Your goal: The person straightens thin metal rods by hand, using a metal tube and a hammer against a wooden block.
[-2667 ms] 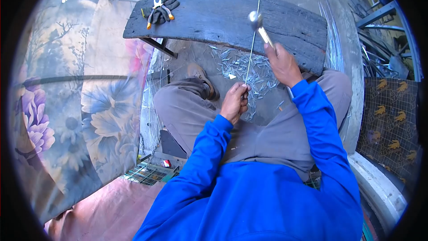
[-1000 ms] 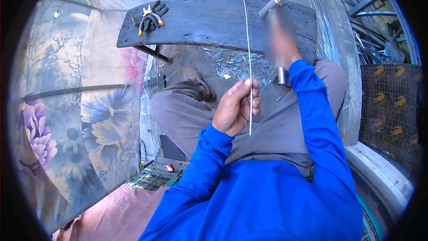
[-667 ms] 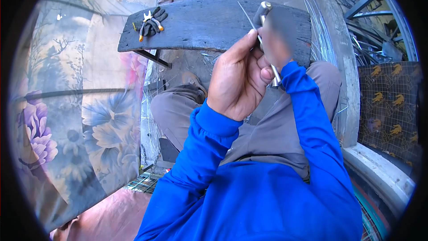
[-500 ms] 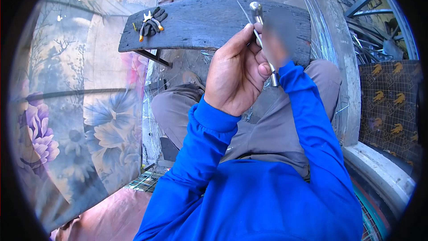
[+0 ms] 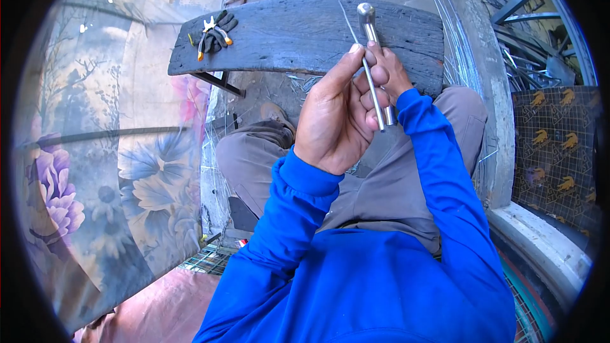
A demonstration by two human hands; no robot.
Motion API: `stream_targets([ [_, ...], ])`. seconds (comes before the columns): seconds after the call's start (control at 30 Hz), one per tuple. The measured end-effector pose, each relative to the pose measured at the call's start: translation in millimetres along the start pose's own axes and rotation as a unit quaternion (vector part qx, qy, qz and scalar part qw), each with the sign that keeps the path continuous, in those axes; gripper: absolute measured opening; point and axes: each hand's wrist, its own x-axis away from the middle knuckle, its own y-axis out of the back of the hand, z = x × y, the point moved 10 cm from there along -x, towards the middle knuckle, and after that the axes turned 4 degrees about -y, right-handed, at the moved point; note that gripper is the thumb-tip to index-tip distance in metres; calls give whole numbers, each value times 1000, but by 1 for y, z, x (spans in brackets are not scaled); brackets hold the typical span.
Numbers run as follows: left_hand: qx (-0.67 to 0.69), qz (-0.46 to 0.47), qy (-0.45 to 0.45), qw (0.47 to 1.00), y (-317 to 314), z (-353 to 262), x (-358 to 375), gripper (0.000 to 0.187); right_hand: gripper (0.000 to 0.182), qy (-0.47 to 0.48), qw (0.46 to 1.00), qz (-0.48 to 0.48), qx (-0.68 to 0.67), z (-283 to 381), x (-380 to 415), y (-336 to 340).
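My left hand (image 5: 333,105) is closed in a pinch on a thin metal rod (image 5: 369,80). The rod slants from a narrow tip over the bench down past the fingers to a thicker blunt end. Just beyond it, my right hand (image 5: 395,71) wraps round a shiny metal bar with a rounded head (image 5: 366,14). The head sticks up above the fingers, and the bar's lower end shows beneath them. Rod and bar overlap in this view, and my left fingers partly hide the right ones.
A dark wooden bench (image 5: 286,35) stands before my knees. Pliers with orange-tipped handles (image 5: 213,37) lie on a dark glove (image 5: 227,21) at its left end. Thin wires (image 5: 460,51) lean at the right. A floral sheet (image 5: 146,184) hangs at the left.
The right hand, blurred before, has come lower and is now sharp. The rod's thicker lower end has come into view across the left fingers.
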Motion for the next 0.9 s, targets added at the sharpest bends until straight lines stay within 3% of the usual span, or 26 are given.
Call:
stream_targets([
  [0.2, -106, -90, -27, 990, 54, 9, 22, 22, 48, -49, 999, -13, -12, -9, 0, 2],
  [0.27, -279, -140, 1, 950, 87, 15, 37, 20, 48, -74, 997, -13, -22, -11, 3, 2],
  [0.4, -347, -227, -30, 909, 181, 19, 54, 20, 48, -73, 997, -18, -18, -9, 5, 2],
  [0.5, -413, -264, -119, 863, 233, -1, 57, 21, 50, -65, 997, -32, 0, -7, 5, 1],
  [0.73, -492, -280, -154, 810, 263, -2, 45, 30, 51, 17, 999, -32, 25, 28, 33, 2],
  [0.8, -518, -286, -158, 790, 261, -4, 43, 31, 50, 123, 991, -27, 47, 60, 46, 0],
  [0.9, -520, -288, -153, 790, 258, -7, 41, 31, 51, 172, 982, -36, 76, 72, 60, -12],
])
